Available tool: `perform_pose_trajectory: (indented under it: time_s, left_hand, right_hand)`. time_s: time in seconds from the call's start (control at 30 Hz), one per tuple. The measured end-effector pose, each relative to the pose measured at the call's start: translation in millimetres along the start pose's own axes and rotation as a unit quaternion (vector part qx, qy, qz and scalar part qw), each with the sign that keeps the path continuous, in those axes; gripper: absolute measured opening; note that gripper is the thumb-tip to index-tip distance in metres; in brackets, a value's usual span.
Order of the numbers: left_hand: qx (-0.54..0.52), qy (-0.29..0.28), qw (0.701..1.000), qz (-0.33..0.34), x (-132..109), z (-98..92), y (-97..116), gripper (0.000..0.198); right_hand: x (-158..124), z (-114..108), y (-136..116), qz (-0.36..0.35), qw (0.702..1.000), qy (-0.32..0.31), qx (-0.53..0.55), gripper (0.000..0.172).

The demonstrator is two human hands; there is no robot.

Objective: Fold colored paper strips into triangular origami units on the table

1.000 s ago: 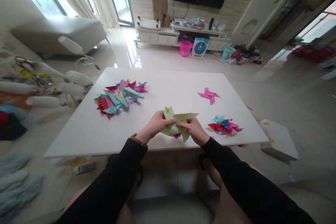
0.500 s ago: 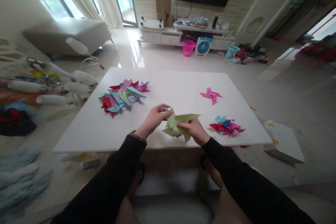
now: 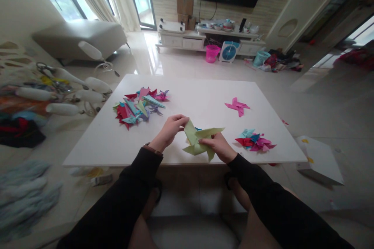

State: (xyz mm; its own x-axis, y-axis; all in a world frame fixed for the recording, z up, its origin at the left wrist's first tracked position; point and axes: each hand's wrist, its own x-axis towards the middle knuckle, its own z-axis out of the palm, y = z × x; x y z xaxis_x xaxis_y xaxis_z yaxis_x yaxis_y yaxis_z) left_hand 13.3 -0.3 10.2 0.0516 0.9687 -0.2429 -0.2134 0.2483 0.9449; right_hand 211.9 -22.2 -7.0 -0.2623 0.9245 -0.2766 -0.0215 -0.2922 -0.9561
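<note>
A light green folded paper pinwheel (image 3: 199, 141) is held above the near edge of the white table. My right hand (image 3: 221, 146) is closed on its right side, thumb pressed near the centre. Fingers of my left hand (image 3: 174, 127) pinch the tip of its upper left blade. Partly hidden behind the pinwheel, a few coloured bits of paper show on the table. To the right of my right hand lies a small pile of folded papers (image 3: 256, 141) in red, blue and pink. Beyond it a pink paper pinwheel (image 3: 237, 106) lies flat.
A larger heap of coloured folded paper (image 3: 137, 111), some shaped like cranes, covers the left part of the white table (image 3: 194, 93). A lamp with several white shades (image 3: 89, 97) stands by the left edge. A white box (image 3: 320, 159) is on the floor at right.
The upper left blade of the green pinwheel now stands straighter and more pointed, with my left fingers at its tip. The whole view has shifted slightly.
</note>
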Motion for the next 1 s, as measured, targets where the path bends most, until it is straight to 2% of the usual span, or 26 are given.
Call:
perform_pose_trajectory:
  time_s: [0.17,0.33,0.4,0.5,0.57,0.63,0.73,0.83,1.0]
  left_hand:
    - [-0.082,-0.001,0.994,-0.075,0.9,-1.0,-1.7,0.02]
    - [-0.119,0.007,0.99,-0.078,3.2,-8.6,-0.3,0.024]
    - [-0.092,-0.024,0.991,-0.093,2.0,-10.9,0.8,0.029]
    - [-0.019,-0.119,0.986,-0.117,-1.7,-8.7,-0.4,0.026]
    - [0.015,-0.168,0.98,-0.108,-4.3,-4.3,-2.9,0.026]
    - [0.034,-0.185,0.978,-0.087,-6.1,0.2,-5.5,0.028]
    - [0.054,-0.179,0.98,-0.062,-6.5,3.8,-7.4,0.032]
    - [0.059,-0.151,0.986,-0.044,-5.2,3.8,-7.3,0.033]
    - [0.05,-0.137,0.988,-0.043,-5.0,4.4,-5.8,0.035]
  right_hand:
    - [2.1,-0.6,2.5,0.005,1.0,-0.005,-0.001,0.032]
    - [4.1,-3.8,0.5,-0.003,0.999,0.001,0.032,0.031]
    - [5.2,-6.5,-0.7,-0.007,0.999,0.012,0.053,0.034]
    - [6.1,-9.1,-1.5,-0.005,0.997,0.011,0.078,0.037]
    - [6.1,-8.9,-1.7,-0.007,0.996,0.002,0.086,0.037]
    - [5.7,-7.7,-2.2,-0.01,0.996,-0.005,0.088,0.036]
    - [5.3,-6.7,-3.5,-0.014,0.995,-0.021,0.096,0.032]
    - [6.0,-8.8,-3.6,-0.037,0.993,-0.031,0.11,0.03]
    - [9.2,-12.0,-0.8,-0.027,0.995,0.013,0.093,0.036]
